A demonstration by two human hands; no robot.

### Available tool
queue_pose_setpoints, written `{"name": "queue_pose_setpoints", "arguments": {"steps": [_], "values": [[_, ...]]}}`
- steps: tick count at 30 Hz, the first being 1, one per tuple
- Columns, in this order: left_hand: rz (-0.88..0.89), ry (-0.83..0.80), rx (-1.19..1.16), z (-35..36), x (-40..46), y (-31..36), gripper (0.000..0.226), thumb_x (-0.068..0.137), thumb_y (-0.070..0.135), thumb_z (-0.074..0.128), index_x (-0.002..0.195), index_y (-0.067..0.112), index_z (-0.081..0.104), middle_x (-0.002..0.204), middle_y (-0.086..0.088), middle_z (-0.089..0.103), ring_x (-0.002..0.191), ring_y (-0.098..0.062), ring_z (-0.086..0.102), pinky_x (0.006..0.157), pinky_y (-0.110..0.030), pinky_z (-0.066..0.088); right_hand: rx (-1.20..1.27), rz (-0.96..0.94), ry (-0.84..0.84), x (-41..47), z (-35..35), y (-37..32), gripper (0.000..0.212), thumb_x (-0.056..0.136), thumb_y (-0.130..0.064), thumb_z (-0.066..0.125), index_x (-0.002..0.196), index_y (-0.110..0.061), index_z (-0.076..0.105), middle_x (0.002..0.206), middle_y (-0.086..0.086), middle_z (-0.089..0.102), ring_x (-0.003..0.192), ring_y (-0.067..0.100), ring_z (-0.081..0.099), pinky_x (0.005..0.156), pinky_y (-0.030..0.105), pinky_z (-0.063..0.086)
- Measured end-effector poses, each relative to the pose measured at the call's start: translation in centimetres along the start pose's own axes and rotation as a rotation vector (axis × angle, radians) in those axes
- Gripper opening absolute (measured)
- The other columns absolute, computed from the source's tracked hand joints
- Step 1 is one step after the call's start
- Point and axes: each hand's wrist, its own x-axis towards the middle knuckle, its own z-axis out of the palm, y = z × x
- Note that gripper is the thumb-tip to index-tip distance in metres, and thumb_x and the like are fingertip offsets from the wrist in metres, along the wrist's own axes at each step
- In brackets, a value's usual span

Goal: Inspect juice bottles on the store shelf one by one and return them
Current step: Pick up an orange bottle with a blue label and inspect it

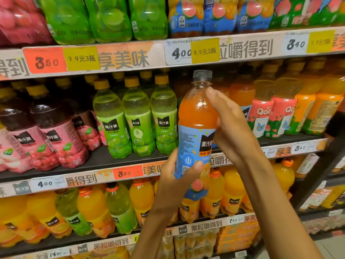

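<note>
Juice bottle (197, 126), orange w/ blue label, dark cap, held upright in front of middle shelf (104, 159), off shelf, mid-inspection by my read; return not yet done. Left hand (175, 184) grasps lower label, right hand (229, 124) wraps upper body behind. Can't tell how many bottles checked; I judge most of row left. Gap right of green bottles (138, 116), behind held one, likely home slot. Upper shelf edge (168, 53) sits just above cap, tight clearance; neighbours close both sides

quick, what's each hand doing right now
Left hand: closed around the lower part of the orange bottle.
Right hand: closed on the same bottle's upper part.
</note>
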Motion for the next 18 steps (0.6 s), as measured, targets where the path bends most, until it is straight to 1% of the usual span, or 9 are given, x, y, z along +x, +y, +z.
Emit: {"name": "queue_pose_setpoints", "arguments": {"steps": [2,4,6,7,10,12,14,16,18], "values": [[0.011,-0.046,0.000,0.0,0.1,-0.2,0.034,0.067,0.046,0.066,0.100,0.038,0.065,0.085,-0.005,0.063,0.075,-0.018,0.057,0.064,-0.027,0.052,-0.004,0.022,-0.032,0.1,-0.2,0.4,0.032,0.089,-0.037,0.058,0.108,-0.012,0.064,0.102,0.013,0.068,0.097,0.027,0.062,0.091,0.043,0.050],[0.031,-0.067,-0.023,0.3,0.4,-0.5,0.036,0.068,0.042,0.066,0.104,0.035,0.062,0.083,-0.004,0.061,0.072,-0.012,0.057,0.061,-0.019,0.051,-0.043,-0.003,-0.023,0.3,-0.1,0.7,0.031,0.090,-0.036,0.054,0.107,-0.012,0.064,0.106,0.019,0.065,0.099,0.034,0.060,0.091,0.048,0.048],[0.070,-0.042,0.003,0.3,1.0,-0.9,0.040,0.070,0.038,0.065,0.109,0.031,0.057,0.081,0.008,0.066,0.069,-0.003,0.060,0.057,-0.013,0.050,-0.084,-0.098,0.022,0.5,-0.1,1.0,0.030,0.091,-0.034,0.050,0.105,-0.010,0.062,0.103,0.021,0.064,0.095,0.033,0.059,0.084,0.045,0.047],[0.085,0.004,0.030,0.2,1.3,-1.1,0.043,0.070,0.039,0.064,0.112,0.031,0.055,0.088,0.012,0.069,0.075,-0.001,0.064,0.058,-0.014,0.051,-0.122,-0.169,0.054,0.5,-0.2,1.1,0.028,0.092,-0.032,0.049,0.104,-0.010,0.061,0.102,0.020,0.063,0.093,0.031,0.059,0.082,0.042,0.047],[0.134,0.170,0.188,0.1,2.4,-1.8,0.047,0.072,0.049,0.060,0.117,0.040,0.048,0.118,0.015,0.060,0.107,-0.003,0.060,0.082,-0.028,0.054,-0.249,-0.351,0.119,0.9,-0.4,1.5,0.021,0.093,-0.028,0.051,0.104,-0.011,0.057,0.096,0.004,0.063,0.089,0.015,0.059,0.076,0.029,0.050],[0.154,0.218,0.348,0.3,3.0,-2.3,0.052,0.074,0.053,0.056,0.124,0.044,0.042,0.125,0.018,0.051,0.119,-0.005,0.052,0.098,-0.037,0.048,-0.299,-0.396,0.142,1.3,-0.5,2.1,0.030,0.091,-0.031,0.053,0.110,-0.008,0.055,0.099,0.004,0.063,0.090,0.011,0.060,0.077,0.027,0.051],[0.173,0.226,0.440,0.5,3.5,-3.1,0.071,0.071,0.051,0.063,0.135,0.030,0.041,0.131,0.010,0.048,0.126,-0.012,0.046,0.103,-0.042,0.043,-0.338,-0.419,0.151,1.7,-0.6,2.8,0.039,0.087,-0.037,0.052,0.114,-0.009,0.054,0.102,0.004,0.063,0.093,0.010,0.061,0.079,0.028,0.051],[0.190,0.243,0.478,0.4,4.1,-4.0,0.077,0.071,0.043,0.069,0.138,0.016,0.041,0.132,0.000,0.048,0.126,-0.013,0.046,0.103,-0.036,0.043,-0.348,-0.409,0.138,2.1,-0.9,3.5,0.038,0.086,-0.038,0.053,0.114,-0.012,0.054,0.101,-0.002,0.064,0.093,0.006,0.062,0.077,0.025,0.051],[0.222,0.292,0.507,0.2,4.4,-4.7,0.070,0.074,0.030,0.073,0.136,0.014,0.044,0.128,-0.003,0.049,0.119,-0.004,0.047,0.098,-0.017,0.042,-0.347,-0.396,0.127,2.5,-1.3,4.2,0.035,0.085,-0.038,0.054,0.114,-0.017,0.055,0.098,-0.009,0.064,0.091,0.000,0.063,0.074,0.019,0.050]]}}
